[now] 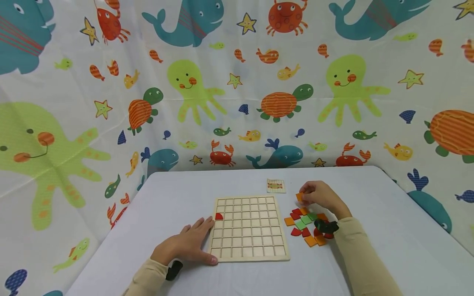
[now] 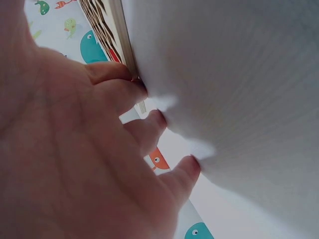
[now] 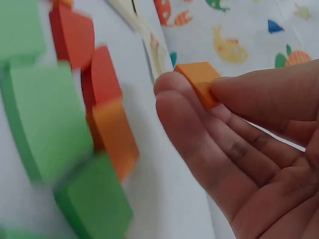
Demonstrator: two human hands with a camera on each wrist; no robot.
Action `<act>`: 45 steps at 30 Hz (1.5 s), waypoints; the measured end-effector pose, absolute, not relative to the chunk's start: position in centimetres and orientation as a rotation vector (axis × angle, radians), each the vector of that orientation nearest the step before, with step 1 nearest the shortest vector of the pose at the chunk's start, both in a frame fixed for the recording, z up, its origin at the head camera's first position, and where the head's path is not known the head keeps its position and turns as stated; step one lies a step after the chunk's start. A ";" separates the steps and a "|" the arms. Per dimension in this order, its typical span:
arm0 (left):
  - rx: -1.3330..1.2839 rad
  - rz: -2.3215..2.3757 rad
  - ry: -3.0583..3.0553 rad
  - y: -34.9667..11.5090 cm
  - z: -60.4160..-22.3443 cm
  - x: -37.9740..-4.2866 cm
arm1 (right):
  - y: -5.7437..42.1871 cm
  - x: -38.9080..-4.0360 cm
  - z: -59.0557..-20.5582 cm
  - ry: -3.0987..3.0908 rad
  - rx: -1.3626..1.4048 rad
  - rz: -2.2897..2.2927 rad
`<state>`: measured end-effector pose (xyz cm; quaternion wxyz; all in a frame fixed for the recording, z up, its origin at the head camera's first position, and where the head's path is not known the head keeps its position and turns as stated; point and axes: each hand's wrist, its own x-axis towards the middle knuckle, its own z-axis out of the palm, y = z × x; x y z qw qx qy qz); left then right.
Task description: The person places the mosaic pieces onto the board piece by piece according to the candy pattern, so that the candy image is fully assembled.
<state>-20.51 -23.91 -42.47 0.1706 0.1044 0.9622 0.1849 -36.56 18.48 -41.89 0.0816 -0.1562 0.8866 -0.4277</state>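
A wooden grid board (image 1: 247, 230) lies flat on the table, with one red rounded tile (image 1: 219, 216) in a cell at its left edge. My left hand (image 1: 189, 242) rests spread on the table, thumb and fingers against the board's left side. In the left wrist view, the fingertips (image 2: 157, 118) press the white cloth next to the board's edge (image 2: 119, 35). Between thumb and fingers, my right hand (image 1: 322, 197) pinches an orange square tile (image 3: 202, 79), held above the table just past the loose tiles.
Right of the board lie loose tiles: green ones (image 1: 305, 219), red ones (image 1: 296, 232) and orange ones (image 1: 310, 241), some overlapping. A small picture card with a grid (image 1: 275, 186) lies behind the board. A sea-animal curtain (image 1: 229, 90) hangs around the table's back and sides.
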 end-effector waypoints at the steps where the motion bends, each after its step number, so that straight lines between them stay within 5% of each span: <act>1: 0.300 0.527 2.734 -24.0 -42.5 -20.5 | 18.2 -36.6 -41.8 2.635 -0.462 -1.303; 33: 0.400 0.468 2.700 -21.2 -43.2 -22.8 | 12.6 -34.1 -42.2 2.197 -0.463 -1.776; 45: 0.330 0.546 2.738 -25.0 -43.4 -20.8 | 3.5 -32.7 -42.1 1.970 -0.600 -1.816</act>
